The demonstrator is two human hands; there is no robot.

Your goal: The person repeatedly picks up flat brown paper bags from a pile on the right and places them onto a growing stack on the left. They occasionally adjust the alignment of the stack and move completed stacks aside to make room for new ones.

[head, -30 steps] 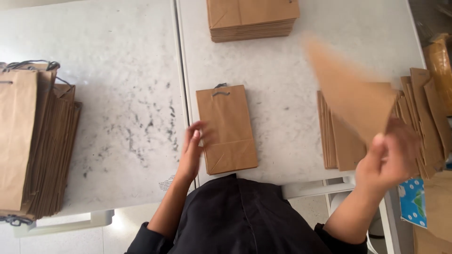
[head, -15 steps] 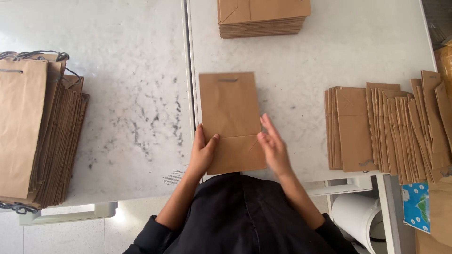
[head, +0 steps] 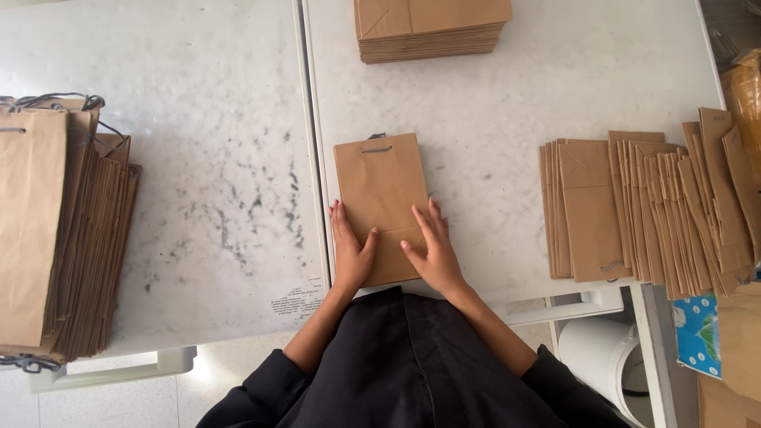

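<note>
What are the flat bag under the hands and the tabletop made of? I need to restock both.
Bag: likely brown kraft paper, matte, with sharp fold creases and a thin dark cord handle. Tabletop: looks like white speckled stone or laminate, smooth, slightly glossy; which one is unclear. Both hands, left and right, press on the bag.

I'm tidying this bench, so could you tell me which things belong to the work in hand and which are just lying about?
In hand:
- flat brown paper bag, pressed by left hand and right hand
- fanned row of bags
- stack with cord handles
- far stack

Lying about:
- white bin
- blue patterned packet
</note>
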